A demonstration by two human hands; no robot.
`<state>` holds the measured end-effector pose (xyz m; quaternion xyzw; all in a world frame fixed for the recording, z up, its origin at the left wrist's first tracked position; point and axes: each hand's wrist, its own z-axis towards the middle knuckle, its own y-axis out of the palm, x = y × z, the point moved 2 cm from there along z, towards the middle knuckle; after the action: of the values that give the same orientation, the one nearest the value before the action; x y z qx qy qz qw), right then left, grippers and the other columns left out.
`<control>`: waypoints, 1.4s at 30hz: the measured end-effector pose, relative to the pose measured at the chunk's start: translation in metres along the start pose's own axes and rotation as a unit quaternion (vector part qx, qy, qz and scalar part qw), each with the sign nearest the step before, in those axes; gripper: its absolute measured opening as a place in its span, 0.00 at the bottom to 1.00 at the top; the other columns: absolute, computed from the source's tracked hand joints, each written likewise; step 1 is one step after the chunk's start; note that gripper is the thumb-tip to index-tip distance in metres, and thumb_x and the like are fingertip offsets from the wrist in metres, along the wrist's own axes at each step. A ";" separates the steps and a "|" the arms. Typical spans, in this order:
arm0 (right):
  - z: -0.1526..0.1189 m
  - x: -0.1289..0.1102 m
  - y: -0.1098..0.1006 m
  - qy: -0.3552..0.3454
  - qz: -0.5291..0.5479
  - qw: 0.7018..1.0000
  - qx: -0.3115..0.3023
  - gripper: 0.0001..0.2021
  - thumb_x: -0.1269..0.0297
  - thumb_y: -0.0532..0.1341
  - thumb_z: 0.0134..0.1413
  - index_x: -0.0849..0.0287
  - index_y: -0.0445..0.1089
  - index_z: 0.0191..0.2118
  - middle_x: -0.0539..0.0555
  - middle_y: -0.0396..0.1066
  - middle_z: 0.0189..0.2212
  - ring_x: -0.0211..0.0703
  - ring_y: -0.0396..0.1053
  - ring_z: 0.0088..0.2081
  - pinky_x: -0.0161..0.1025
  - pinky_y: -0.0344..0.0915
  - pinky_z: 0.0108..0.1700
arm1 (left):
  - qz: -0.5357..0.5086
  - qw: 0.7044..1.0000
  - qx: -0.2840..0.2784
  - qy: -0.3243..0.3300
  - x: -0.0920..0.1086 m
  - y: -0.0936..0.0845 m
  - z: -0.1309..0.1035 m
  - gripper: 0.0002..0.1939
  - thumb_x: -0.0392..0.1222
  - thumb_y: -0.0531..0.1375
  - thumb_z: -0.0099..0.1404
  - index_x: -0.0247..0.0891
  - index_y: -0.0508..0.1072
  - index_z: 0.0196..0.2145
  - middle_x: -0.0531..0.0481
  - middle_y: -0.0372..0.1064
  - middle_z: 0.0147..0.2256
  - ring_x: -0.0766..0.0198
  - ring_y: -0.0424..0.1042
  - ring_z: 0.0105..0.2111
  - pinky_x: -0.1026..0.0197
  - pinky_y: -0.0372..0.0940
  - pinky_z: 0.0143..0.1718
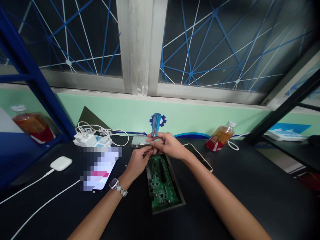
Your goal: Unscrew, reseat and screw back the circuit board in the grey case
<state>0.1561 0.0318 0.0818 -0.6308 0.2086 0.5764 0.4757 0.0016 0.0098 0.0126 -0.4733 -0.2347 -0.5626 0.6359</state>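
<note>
A green circuit board [162,181] lies in an open dark metal case [182,195] on the black table. My right hand [167,145] grips a screwdriver with a clear blue handle [156,122], held upright over the far end of the case. My left hand [138,161], with a watch on the wrist, reaches in beside it; its fingertips are pinched at the screwdriver's lower end near the case's far left corner. The tip itself is hidden by my fingers.
A phone [100,170] with a lit screen lies left of the case, a second phone [200,156] to the right. White earbud case [61,163], charger and cables [91,138], a flat metal plate [138,140], a bottle [221,136] at right, another bottle [32,125] at left.
</note>
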 end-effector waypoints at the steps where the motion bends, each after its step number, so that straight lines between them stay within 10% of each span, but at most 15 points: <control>1: 0.000 0.000 -0.001 0.003 0.014 1.000 -0.013 0.15 0.57 0.62 0.59 0.62 0.73 0.46 0.56 0.77 0.34 0.40 0.75 0.29 0.36 0.70 0.32 | 0.008 1.000 -0.007 0.005 0.001 0.000 0.000 0.11 0.40 0.55 0.70 0.37 0.77 0.38 0.47 0.79 0.38 0.57 0.77 0.38 0.59 0.69 0.41; 10: 0.002 0.004 0.001 -0.042 -0.049 0.995 0.071 0.10 0.59 0.65 0.54 0.62 0.76 0.35 0.52 0.76 0.22 0.42 0.75 0.26 0.38 0.71 0.33 | -0.012 1.000 -0.006 0.011 0.001 0.004 -0.001 0.12 0.42 0.57 0.70 0.37 0.74 0.47 0.45 0.78 0.43 0.57 0.77 0.42 0.58 0.69 0.45; 20: 0.009 0.015 0.009 -0.028 -0.173 0.960 0.218 0.18 0.48 0.67 0.49 0.58 0.68 0.25 0.51 0.72 0.21 0.40 0.70 0.25 0.35 0.64 0.29 | 0.028 0.995 0.098 -0.014 -0.010 0.005 -0.003 0.07 0.45 0.64 0.64 0.38 0.77 0.34 0.49 0.79 0.32 0.58 0.78 0.33 0.60 0.72 0.37; 30: 0.002 -0.002 -0.002 0.020 0.047 0.999 -0.018 0.16 0.57 0.64 0.55 0.64 0.74 0.44 0.54 0.77 0.29 0.41 0.75 0.28 0.37 0.70 0.32 | 0.022 1.000 0.020 0.004 -0.002 0.001 -0.003 0.11 0.42 0.56 0.70 0.38 0.78 0.41 0.47 0.79 0.39 0.57 0.78 0.36 0.59 0.70 0.39; 42: 0.006 0.006 0.006 -0.038 -0.128 0.979 0.155 0.11 0.57 0.64 0.55 0.59 0.71 0.27 0.52 0.74 0.20 0.42 0.74 0.24 0.36 0.68 0.29 | 0.019 0.997 0.072 0.016 -0.002 0.006 -0.004 0.09 0.45 0.61 0.66 0.39 0.75 0.41 0.46 0.78 0.40 0.55 0.77 0.41 0.57 0.69 0.45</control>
<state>0.1496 0.0352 0.0751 -0.5487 0.1944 0.4948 0.6452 0.0057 0.0072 0.0074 -0.4219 -0.2556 -0.5390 0.6827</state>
